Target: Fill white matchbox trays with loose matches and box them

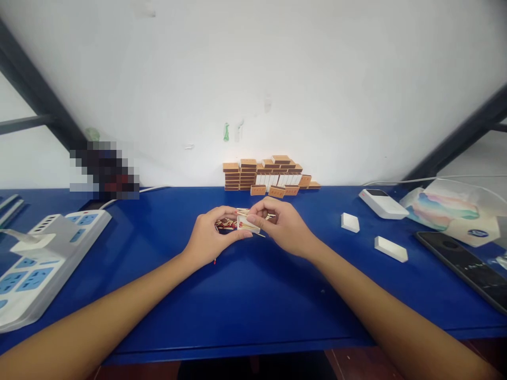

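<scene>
My left hand (208,237) is closed on a small white matchbox tray (250,227), thumb along its near side. Some matches lie inside the tray. Over the tray, my right hand (285,226) pinches several matches (242,212) between thumb and fingers. Behind and beside my left fingers lies a heap of loose red-tipped matches (227,224), partly hidden by the hand. One match (259,234) sticks out below my right fingers. Brown matchboxes (248,174) are stacked against the wall beyond both hands.
Two small white box-like pieces (350,222) lie on the blue table (253,301) to the right. Past them are a white device (382,203), a tissue pack (451,208) and a dark phone (463,266). A power strip (85,240) occupies the left side.
</scene>
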The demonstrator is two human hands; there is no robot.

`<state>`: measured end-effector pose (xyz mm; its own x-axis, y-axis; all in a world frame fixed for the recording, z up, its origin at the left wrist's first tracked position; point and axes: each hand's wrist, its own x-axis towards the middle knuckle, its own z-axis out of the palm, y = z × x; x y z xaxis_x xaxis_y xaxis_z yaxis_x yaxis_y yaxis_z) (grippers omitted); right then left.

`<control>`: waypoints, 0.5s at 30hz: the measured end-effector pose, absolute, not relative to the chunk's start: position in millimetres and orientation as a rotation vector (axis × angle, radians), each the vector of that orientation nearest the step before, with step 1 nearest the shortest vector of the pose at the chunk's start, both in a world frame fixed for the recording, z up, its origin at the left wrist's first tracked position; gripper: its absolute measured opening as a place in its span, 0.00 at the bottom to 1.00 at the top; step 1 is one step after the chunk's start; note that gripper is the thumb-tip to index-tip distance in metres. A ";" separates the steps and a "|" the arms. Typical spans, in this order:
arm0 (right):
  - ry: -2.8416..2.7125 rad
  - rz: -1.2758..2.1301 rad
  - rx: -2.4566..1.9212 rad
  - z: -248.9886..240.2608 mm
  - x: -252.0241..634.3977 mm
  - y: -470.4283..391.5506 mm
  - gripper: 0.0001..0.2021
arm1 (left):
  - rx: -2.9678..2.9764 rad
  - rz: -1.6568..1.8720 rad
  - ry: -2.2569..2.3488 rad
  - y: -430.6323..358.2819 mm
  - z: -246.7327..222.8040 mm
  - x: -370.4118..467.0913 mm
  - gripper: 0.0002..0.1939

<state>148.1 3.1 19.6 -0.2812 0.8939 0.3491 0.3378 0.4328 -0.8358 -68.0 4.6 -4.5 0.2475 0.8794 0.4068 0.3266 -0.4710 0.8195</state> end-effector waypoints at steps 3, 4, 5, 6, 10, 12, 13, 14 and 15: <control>-1.830 0.811 -1.032 20.5 148.8 3.3 0.11 | 1.916 1.192 1.086 4.0 -3.9 -67.3 0.23; -1.829 0.812 -1.026 21.2 149.7 3.7 0.11 | 1.912 1.193 1.088 4.1 -3.8 -67.4 0.23; -1.831 0.806 -1.026 22.0 151.0 4.4 0.11 | 1.911 1.197 1.093 4.3 -3.8 -67.7 0.22; -1.836 0.792 -1.033 22.6 152.5 5.1 0.11 | 1.914 1.200 1.100 4.5 -4.0 -68.2 0.22; -1.938 0.628 -1.085 25.6 160.7 7.8 0.08 | 1.944 1.222 1.125 5.6 -4.7 -70.2 0.23; -2.035 0.548 -1.093 27.9 164.9 8.1 0.06 | 1.954 1.229 1.133 5.6 -4.7 -70.6 0.23; -2.078 0.526 -1.093 29.2 166.6 7.8 0.05 | 1.959 1.227 1.134 5.6 -4.6 -70.6 0.23; -2.108 0.517 -1.092 30.6 168.0 7.4 0.05 | 1.965 1.223 1.133 5.6 -4.4 -70.5 0.23; -2.124 0.514 -1.091 31.8 168.9 6.7 0.05 | 1.972 1.218 1.130 5.6 -4.4 -70.4 0.23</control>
